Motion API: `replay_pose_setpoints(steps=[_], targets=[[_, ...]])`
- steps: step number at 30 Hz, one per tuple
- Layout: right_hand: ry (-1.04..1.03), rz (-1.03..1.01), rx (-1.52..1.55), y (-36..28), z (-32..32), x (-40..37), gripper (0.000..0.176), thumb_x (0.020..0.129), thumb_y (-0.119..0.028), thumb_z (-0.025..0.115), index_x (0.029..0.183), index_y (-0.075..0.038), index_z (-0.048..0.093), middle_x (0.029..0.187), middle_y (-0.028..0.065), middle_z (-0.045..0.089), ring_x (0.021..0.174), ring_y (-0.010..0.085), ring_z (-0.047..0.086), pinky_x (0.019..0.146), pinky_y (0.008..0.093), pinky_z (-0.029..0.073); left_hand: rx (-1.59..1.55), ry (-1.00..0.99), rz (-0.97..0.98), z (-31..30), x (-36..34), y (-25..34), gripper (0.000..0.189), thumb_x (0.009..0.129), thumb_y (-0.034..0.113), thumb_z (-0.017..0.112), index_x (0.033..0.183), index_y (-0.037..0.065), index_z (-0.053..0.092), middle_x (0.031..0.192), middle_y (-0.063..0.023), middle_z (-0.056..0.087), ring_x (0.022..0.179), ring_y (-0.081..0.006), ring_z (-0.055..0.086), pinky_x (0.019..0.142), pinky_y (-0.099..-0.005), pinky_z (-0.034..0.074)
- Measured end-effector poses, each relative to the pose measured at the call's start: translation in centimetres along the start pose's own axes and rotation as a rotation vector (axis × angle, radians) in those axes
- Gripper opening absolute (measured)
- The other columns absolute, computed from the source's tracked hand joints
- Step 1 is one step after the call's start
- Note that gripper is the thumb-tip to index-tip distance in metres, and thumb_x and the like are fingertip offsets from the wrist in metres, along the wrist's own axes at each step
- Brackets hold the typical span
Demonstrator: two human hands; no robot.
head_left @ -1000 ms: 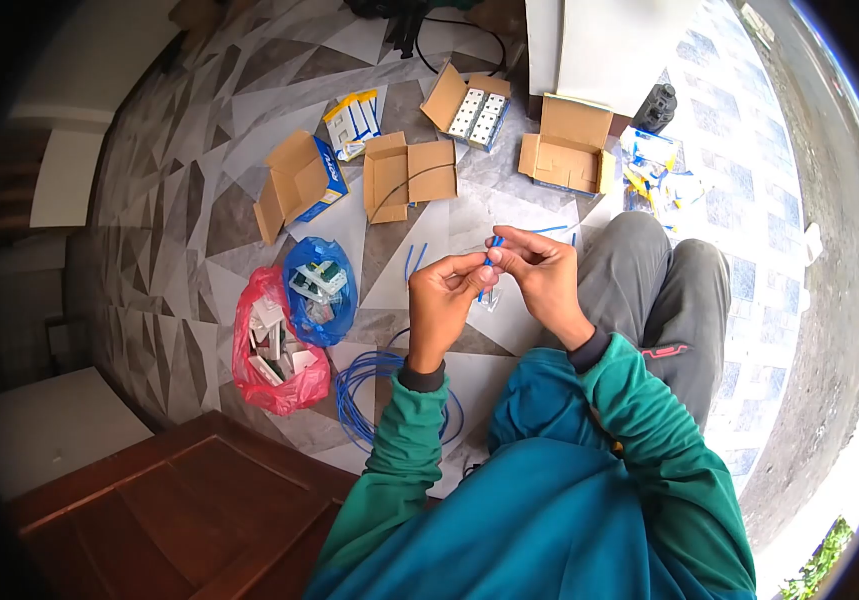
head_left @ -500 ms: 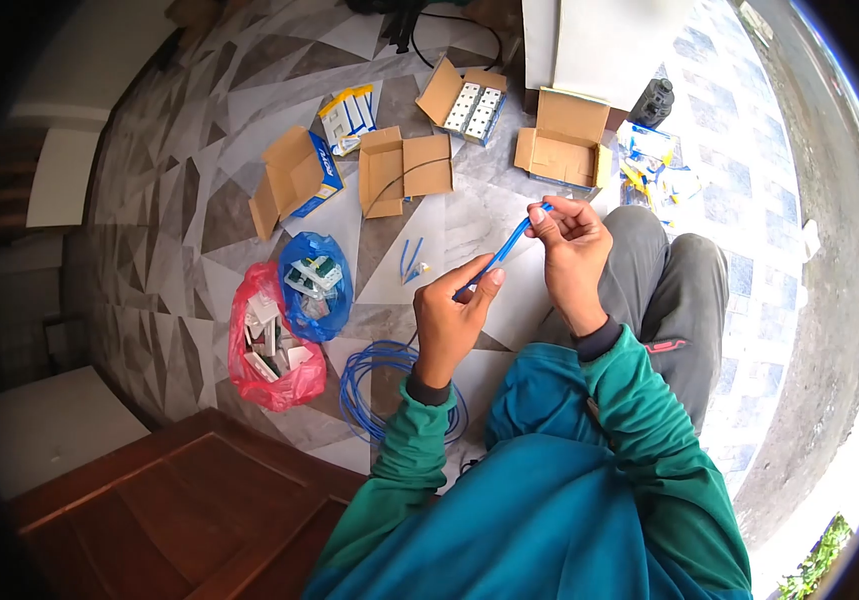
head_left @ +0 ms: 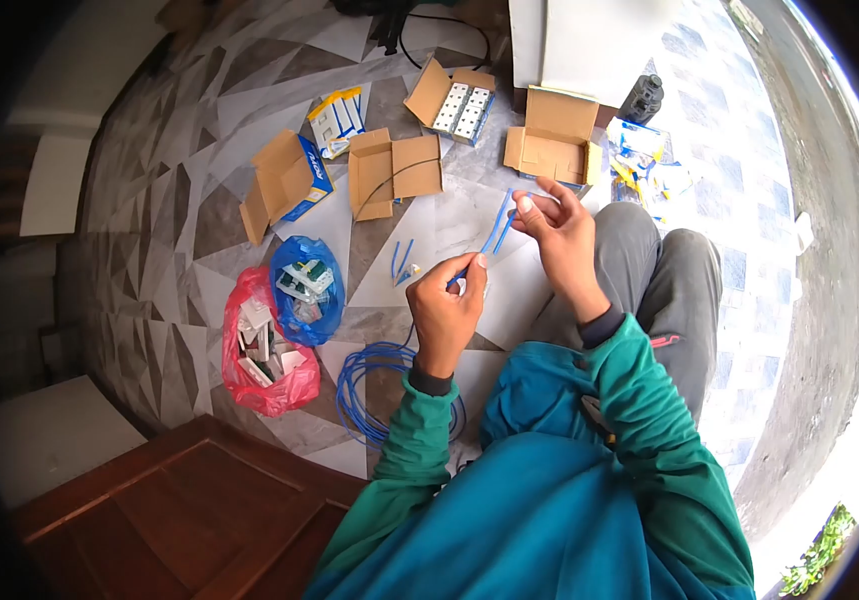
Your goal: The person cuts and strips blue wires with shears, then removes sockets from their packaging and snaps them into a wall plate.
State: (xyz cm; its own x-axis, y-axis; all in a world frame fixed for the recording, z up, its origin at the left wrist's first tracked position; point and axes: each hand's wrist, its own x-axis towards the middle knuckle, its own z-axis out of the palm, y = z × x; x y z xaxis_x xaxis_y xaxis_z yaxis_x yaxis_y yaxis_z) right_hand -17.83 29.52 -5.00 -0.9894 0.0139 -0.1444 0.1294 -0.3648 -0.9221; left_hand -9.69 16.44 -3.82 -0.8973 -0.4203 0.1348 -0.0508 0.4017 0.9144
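My left hand [head_left: 446,310] is closed in a pinch on a blue cable [head_left: 493,226], whose end sticks up past the fingers. My right hand [head_left: 561,240] is raised beside it, thumb and fingers pinching a short blue cable piece [head_left: 504,235] that hangs down next to the cable end. From below my left hand the cable runs toward a loose blue cable coil [head_left: 349,385] on the floor. Two short blue offcuts [head_left: 400,258] lie on the tiles ahead of my left hand, beside some small bits.
Open cardboard boxes [head_left: 367,180] stand ahead, one holding white socket modules [head_left: 461,108]. At left sit a blue bag [head_left: 324,325] and a red bag [head_left: 299,388] of electrical parts. A dark bottle [head_left: 642,100] stands by the white pillar [head_left: 589,45]. A brown wooden panel [head_left: 169,510] lies lower left.
My hands have come apart slightly. A short blue piece now shows separate from the cable, at my right fingers. The view has shifted a little.
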Motion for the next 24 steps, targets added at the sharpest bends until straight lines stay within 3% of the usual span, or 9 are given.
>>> replay_pose_setpoints(steps=[2, 3, 5, 6, 8, 10, 14, 20, 24], targets=[[0.005, 0.253, -0.359, -0.7, -2.2, 0.2, 0.057, 0.09, -0.039, 0.062, 0.118, 0.01, 0.052, 0.097, 0.0178, 0.064, 0.093, 0.0212, 0.063, 0.077, 0.0323, 0.052, 0.032, -0.025, -0.009, -0.4, 0.6, -0.5, 0.014, 0.085, 0.012, 0.067, 0.088, -0.001, 0.07, 0.066, -0.0066, 0.065, 0.052, -0.0064, 0.05, 0.046, -0.0242, 0.037], [-0.116, 0.136, -0.613, -1.3, -4.5, -0.7, 0.075, 0.087, -0.054, 0.057, 0.124, 0.009, 0.047, 0.112, 0.0231, 0.058, 0.104, 0.0306, 0.058, 0.087, 0.0392, 0.048, 0.061, -0.056, -0.03, -0.5, 0.6, -1.0, 0.014, 0.085, 0.012, 0.067, 0.089, -0.002, 0.07, 0.067, -0.0064, 0.066, 0.055, -0.006, 0.053, 0.048, -0.0235, 0.039], [-0.418, -0.221, -1.326, -5.9, -8.9, -3.7, 0.075, 0.084, -0.053, 0.061, 0.125, 0.008, 0.046, 0.122, 0.0234, 0.052, 0.11, 0.0375, 0.053, 0.094, 0.044, 0.042, 0.056, -0.113, -0.031, -1.2, 0.9, -1.1, 0.019, 0.088, 0.015, 0.065, 0.094, -0.002, 0.07, 0.072, -0.0051, 0.067, 0.067, -0.0069, 0.058, 0.061, -0.0217, 0.045], [-0.491, -0.199, -1.59, -8.4, -10.3, -5.3, 0.078, 0.079, -0.055, 0.063, 0.125, 0.006, 0.048, 0.127, 0.0227, 0.047, 0.117, 0.0411, 0.044, 0.098, 0.047, 0.038, 0.028, -0.116, -0.076, -1.4, 0.4, -0.6, 0.02, 0.088, 0.016, 0.066, 0.094, -0.003, 0.069, 0.072, -0.005, 0.067, 0.068, -0.0069, 0.058, 0.061, -0.0212, 0.045], [-0.512, -0.195, -1.807, -10.1, -14.0, -8.5, 0.091, 0.069, -0.063, 0.066, 0.125, 0.006, 0.047, 0.126, 0.0236, 0.047, 0.126, 0.0401, 0.037, 0.104, 0.0506, 0.03, 0.01, -0.103, -0.086, -1.0, 0.9, -0.1, 0.022, 0.088, 0.017, 0.067, 0.094, -0.004, 0.069, 0.072, -0.005, 0.067, 0.068, -0.0072, 0.059, 0.062, -0.0207, 0.045], [-0.584, -0.145, -1.86, -10.2, -16.0, -11.5, 0.105, 0.058, -0.065, 0.072, 0.129, 0.007, 0.044, 0.127, 0.0231, 0.046, 0.13, 0.039, 0.034, 0.109, 0.0537, 0.022, 0.049, -0.141, -0.079, -1.0, 0.5, 0.2, 0.023, 0.088, 0.017, 0.067, 0.094, -0.005, 0.068, 0.073, -0.0055, 0.067, 0.067, -0.0076, 0.059, 0.06, -0.0201, 0.044], [-0.601, -0.046, -1.893, -10.5, -15.1, -12.7, 0.108, 0.049, -0.056, 0.08, 0.129, 0.006, 0.043, 0.127, 0.0199, 0.044, 0.129, 0.0375, 0.034, 0.11, 0.0533, 0.02, -0.066, -0.156, -0.101, -0.4, -0.2, 0.2, 0.019, 0.086, 0.012, 0.068, 0.092, -0.005, 0.069, 0.071, -0.0061, 0.066, 0.064, -0.0074, 0.058, 0.055, -0.0212, 0.045], [-0.619, -0.12, -1.86, -10.3, -13.7, -13.1, 0.08, 0.051, -0.025, 0.077, 0.12, 0.0, 0.045, 0.109, 0.0176, 0.046, 0.109, 0.0341, 0.043, 0.097, 0.0471, 0.029, -0.075, -0.156, -0.087, -1.4, -0.5, 0.6, 0.015, 0.084, 0.013, 0.069, 0.087, -0.002, 0.07, 0.067, -0.0005, 0.064, 0.056, -0.0039, 0.048, 0.048, -0.0204, 0.036], [-0.557, -0.139, -1.815, -11.2, -13.7, -11.6, 0.081, 0.052, -0.025, 0.076, 0.122, -0.001, 0.043, 0.104, 0.0168, 0.046, 0.101, 0.033, 0.047, 0.089, 0.0448, 0.035, -0.138, -0.163, -0.043, -1.8, -0.8, 1.0, 0.015, 0.085, 0.013, 0.068, 0.087, -0.002, 0.07, 0.066, -0.0045, 0.065, 0.058, -0.0049, 0.056, 0.048, -0.0202, 0.036]])
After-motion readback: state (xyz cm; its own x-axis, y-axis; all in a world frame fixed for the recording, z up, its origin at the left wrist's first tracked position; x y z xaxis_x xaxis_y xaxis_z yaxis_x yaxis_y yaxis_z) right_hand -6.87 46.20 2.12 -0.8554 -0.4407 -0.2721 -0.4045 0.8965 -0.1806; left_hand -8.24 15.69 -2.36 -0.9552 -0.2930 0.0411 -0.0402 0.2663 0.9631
